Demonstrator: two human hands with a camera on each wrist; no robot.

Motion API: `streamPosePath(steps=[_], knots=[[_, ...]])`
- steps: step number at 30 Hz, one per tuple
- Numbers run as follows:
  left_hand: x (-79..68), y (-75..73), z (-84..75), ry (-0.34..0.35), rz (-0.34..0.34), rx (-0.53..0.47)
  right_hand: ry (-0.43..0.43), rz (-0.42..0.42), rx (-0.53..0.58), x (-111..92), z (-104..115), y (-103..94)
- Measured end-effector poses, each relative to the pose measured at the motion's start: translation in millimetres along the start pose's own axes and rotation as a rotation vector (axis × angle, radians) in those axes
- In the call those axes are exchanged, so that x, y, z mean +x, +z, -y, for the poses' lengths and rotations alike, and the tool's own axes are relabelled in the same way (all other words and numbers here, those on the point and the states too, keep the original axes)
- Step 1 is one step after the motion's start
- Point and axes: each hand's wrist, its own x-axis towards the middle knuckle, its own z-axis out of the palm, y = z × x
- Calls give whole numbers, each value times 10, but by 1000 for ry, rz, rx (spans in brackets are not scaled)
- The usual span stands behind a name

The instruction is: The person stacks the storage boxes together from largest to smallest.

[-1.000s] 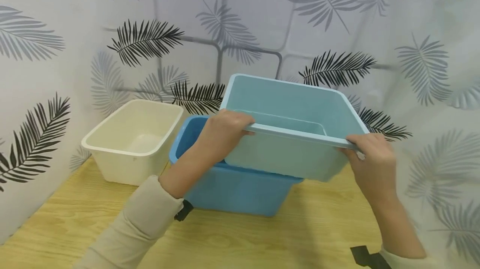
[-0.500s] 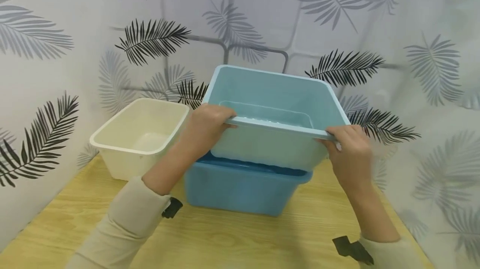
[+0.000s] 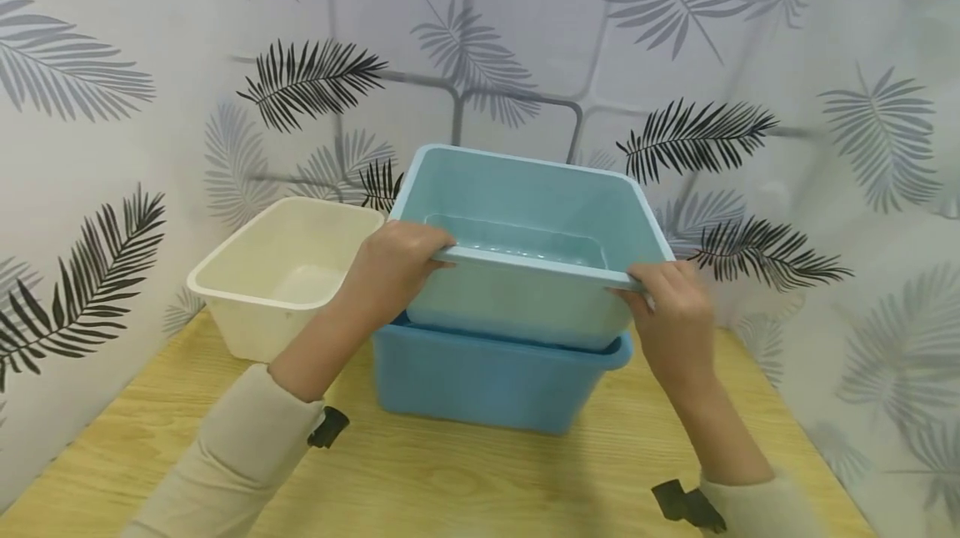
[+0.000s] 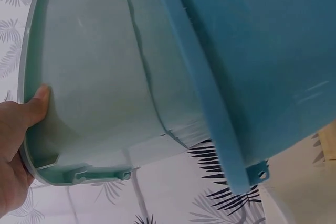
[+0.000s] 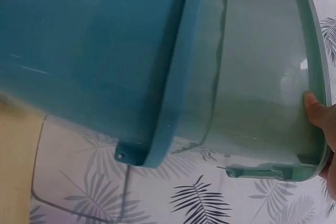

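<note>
A pale blue-green plastic bin [image 3: 525,304] sits with its base partly inside a darker blue bin [image 3: 480,379]. My left hand [image 3: 397,263] grips the pale bin's near rim at its left end, thumb under the lip. At the right end of the same rim, my right hand [image 3: 671,304] pinches the edge, fingers over the top. In the left wrist view the left thumb [image 4: 39,103] presses the bin's outer wall. The right wrist view shows the right thumb [image 5: 315,109] against that wall too. The pale bin's lower part is hidden by the blue bin's wall.
A cream bin [image 3: 255,329] stands on the wooden table [image 3: 450,480] to the left of the blue bin, partly behind my left arm. Directly behind the bins hangs a leaf-patterned curtain [image 3: 540,46], which also runs along both sides.
Both hands have carried the pale bin leftward, from overhanging the blue bin's right side to over its opening, then lowered it into the blue bin. The blue bin stays on the table.
</note>
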Motion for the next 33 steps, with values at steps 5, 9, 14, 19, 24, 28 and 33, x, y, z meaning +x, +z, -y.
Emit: streamPosePath(steps=[5,9,14,19,24,28,33], knots=[[-91,69,28,23,10,1,3,-4,25,-120,4,72],[-161,122,53,66,1,22,3,-1,20,-213,14,131],[-252,223,80,98,-39,44,-1,13,4,-323,20,194],[-340,300,98,82,-40,16,-4,24,-2,-413,21,257],[-405,358,121,84,-33,-9,-1,34,4,-478,29,302],[-439,381,127,88,-30,-22,5,39,8,-518,37,330],[-474,410,130,89,-26,-12,10,46,1,-571,35,354]])
